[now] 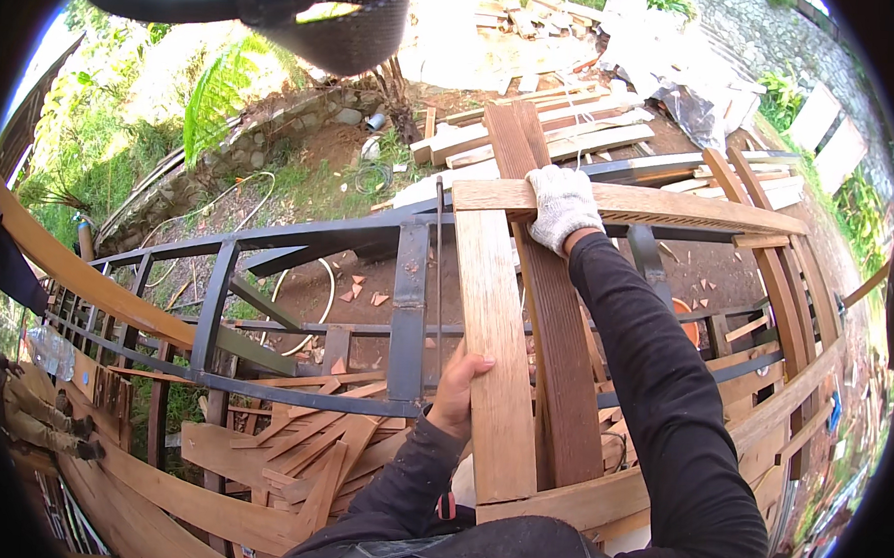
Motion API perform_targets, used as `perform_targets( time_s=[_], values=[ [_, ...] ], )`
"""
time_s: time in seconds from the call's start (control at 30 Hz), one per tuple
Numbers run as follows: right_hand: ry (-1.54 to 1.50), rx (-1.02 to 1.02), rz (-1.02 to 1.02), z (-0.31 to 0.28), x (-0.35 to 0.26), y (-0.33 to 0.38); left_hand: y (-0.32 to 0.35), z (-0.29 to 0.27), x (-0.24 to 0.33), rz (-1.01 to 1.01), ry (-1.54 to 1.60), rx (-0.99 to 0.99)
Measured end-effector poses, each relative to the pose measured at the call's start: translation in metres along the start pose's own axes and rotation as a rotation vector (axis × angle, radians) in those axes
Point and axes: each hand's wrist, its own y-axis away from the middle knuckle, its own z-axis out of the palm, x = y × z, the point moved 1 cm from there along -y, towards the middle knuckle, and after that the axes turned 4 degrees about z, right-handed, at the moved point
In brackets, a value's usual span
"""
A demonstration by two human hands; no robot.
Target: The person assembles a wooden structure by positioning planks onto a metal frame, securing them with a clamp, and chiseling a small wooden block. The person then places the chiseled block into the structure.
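My bare left hand (457,391) grips the left edge of a light wooden board (505,331), thumb across its face and the other fingers hidden behind. My right hand (562,206), in a white knitted glove, is closed over a light wooden crosspiece (680,206) where it meets the top of that board. Just right of the light board lies a dark brown grooved plank (562,384), running away under the crosspiece and my right hand. Nearest me, a lower wooden rail (597,500) meets the light board's near end.
A dark metal frame (409,307) spans the middle, with a thin rod (437,269) upright beside the boards. Wood offcuts (310,448) lie lower left. More wooden slats (781,284) stand right. Stacked lumber (583,125) lies beyond. A person's legs (37,411) show at far left.
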Motion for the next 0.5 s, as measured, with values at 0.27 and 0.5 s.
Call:
perform_targets(
  time_s=[0.27,0.5],
  values=[
    [-0.074,-0.072,-0.04,0.007,0.009,-0.001,-0.07,-0.032,0.033,0.264,-0.076,0.016],
    [-0.159,-0.057,-0.088,0.014,0.02,0.007,-0.225,-0.046,0.093,0.582,-0.866,0.27]
  ],
)
